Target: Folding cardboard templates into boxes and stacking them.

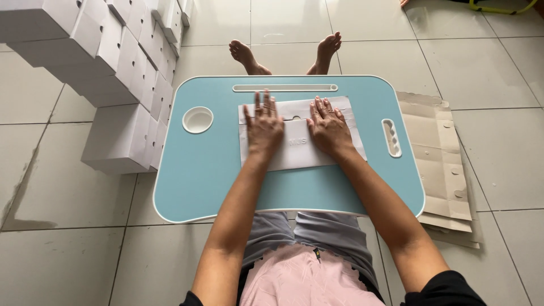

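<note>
A flat white sheet of card (298, 148) lies in the middle of a small blue table (209, 170). It looks like a box that has not been folded up yet. Both hands are pressed down on top of it.

The left hand (263, 126) lies flat and wide open, with its fingers spread and pointing away from the person. It holds nothing; it only pushes down on the left part of the card. The right hand (328, 126) does the same just beside it, flat and open, pushing on the right part. The two hands are close together but do not touch.

The card looks thin and light. It seems stiff enough to stay flat, yet it would bend along its fold lines. It could slide on the smooth table top, so pressing with flat palms keeps it in place. The best places to grab it look like the bare edges that stick out past each hand and the strip near the wrists.

To the left of the left hand is a round cup hole (198, 119) in the table. Further left, on the floor, is a pile of finished white boxes (113, 62). To the right of the right hand, brown cardboard (439, 164) lies on the floor beside the table.
</note>
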